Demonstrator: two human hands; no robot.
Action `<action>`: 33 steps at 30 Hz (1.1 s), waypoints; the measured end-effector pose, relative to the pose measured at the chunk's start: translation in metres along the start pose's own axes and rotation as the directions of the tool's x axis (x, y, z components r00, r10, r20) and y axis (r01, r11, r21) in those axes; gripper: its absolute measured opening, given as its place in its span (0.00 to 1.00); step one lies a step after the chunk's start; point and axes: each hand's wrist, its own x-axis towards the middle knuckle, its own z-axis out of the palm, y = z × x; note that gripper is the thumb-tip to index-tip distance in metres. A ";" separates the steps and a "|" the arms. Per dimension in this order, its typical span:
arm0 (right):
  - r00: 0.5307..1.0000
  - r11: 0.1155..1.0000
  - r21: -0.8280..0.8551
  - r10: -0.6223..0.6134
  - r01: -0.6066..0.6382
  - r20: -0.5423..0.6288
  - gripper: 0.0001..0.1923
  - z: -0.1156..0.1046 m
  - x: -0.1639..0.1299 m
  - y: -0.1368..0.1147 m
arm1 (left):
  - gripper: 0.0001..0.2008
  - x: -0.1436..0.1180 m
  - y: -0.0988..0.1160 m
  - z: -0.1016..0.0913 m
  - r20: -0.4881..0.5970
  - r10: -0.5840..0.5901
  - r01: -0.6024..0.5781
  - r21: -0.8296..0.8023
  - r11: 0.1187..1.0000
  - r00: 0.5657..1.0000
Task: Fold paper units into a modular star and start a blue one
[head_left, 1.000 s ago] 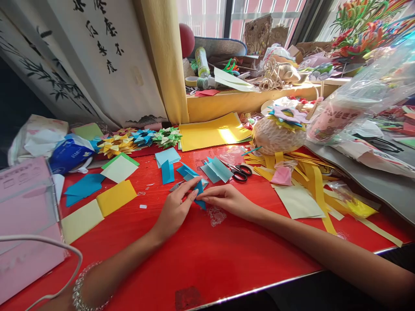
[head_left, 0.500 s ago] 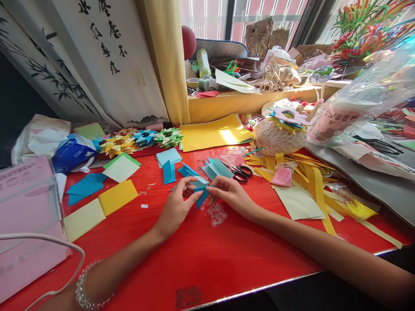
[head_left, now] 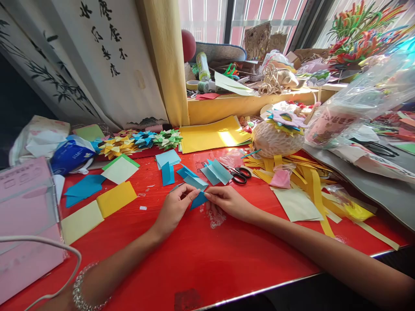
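Observation:
A small folded piece of blue paper (head_left: 198, 201) is held low over the red table between both hands. My left hand (head_left: 177, 207) pinches its left side between thumb and fingers. The fingertips of my right hand (head_left: 228, 202) are closed on its right edge. Just beyond the hands lie folded blue papers (head_left: 188, 172) and light-blue folded papers (head_left: 216, 171). Another blue folded piece (head_left: 167, 173) stands to their left, near a stack of light-blue squares (head_left: 167, 159). Fingers hide part of the held paper.
Black-handled scissors (head_left: 240, 176) lie right of the folded papers. Yellow strips (head_left: 316, 194) and a pale sheet (head_left: 296, 204) are at right. Yellow squares (head_left: 116, 198) and blue squares (head_left: 83, 189) lie at left. Paper stars (head_left: 144, 139) line the back beside yellow sheets (head_left: 212, 134).
The held blue paper has turned and sits slightly lower, showing its darker blue face. Both hands have shifted a little, still pinching it. The camera view has moved slightly.

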 end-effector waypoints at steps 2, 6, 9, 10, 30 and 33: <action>1.000 1.000 -0.028 -0.015 0.015 0.001 0.17 0.000 0.000 -0.001 | 0.14 0.001 0.000 -0.001 -0.001 0.005 -0.005 0.032 0.999 1.000; 0.997 0.999 -0.030 -0.036 0.034 -0.067 0.15 0.003 -0.001 -0.003 | 0.13 0.001 0.000 0.001 -0.015 0.020 -0.019 0.057 0.998 1.000; 0.994 0.997 0.077 0.010 -0.002 -0.107 0.15 0.004 -0.001 0.000 | 0.12 0.001 -0.001 0.002 0.006 0.023 -0.023 0.020 1.000 1.000; 0.993 0.994 0.106 0.022 -0.010 -0.115 0.14 0.003 0.000 0.001 | 0.11 0.001 -0.002 0.003 0.026 0.025 -0.025 0.010 1.000 0.999; 0.969 0.992 0.129 0.018 0.015 -0.247 0.14 0.005 0.003 0.005 | 0.12 -0.001 0.000 0.002 -0.023 -0.005 0.006 0.028 1.000 1.000; 0.982 0.976 0.219 0.053 -0.012 -0.184 0.14 0.005 0.003 0.005 | 0.11 -0.002 0.001 0.003 -0.025 -0.003 0.002 -0.052 0.999 1.000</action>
